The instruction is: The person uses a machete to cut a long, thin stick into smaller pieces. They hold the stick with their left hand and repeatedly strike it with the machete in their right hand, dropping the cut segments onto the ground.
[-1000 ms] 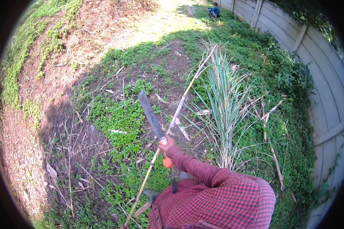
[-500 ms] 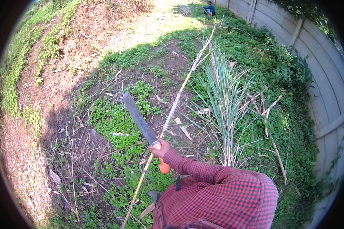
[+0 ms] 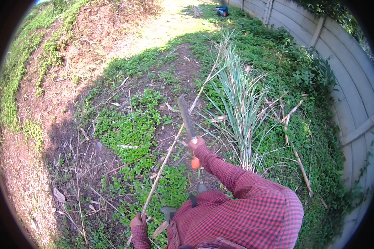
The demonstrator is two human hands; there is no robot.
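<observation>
My right hand (image 3: 197,143) grips the orange handle of a machete (image 3: 186,118), its dark blade pointing up and slightly left. In the view, the blade overlaps a long, thin, yellowish cane stalk (image 3: 165,161); whether the two touch I cannot tell. At the lower left, my left hand (image 3: 138,220) is closed round the stalk's near end. The stalk slants up and away to the right, its dry, leafy tip reaching the heap of long green leafy stalks (image 3: 241,108) on the ground.
Low green weeds, dry leaves and bare soil cover the ground. Broken branches (image 3: 293,141) lie right of the heap. A grey panel wall (image 3: 345,83) curves along the right side. Far off, a person (image 3: 222,8) crouches by it. My grey boots (image 3: 168,211) show below.
My left hand has come into view, holding the stalk's near end. My right hand has left the stalk and moved right and up with the machete, whose blade is now more upright.
</observation>
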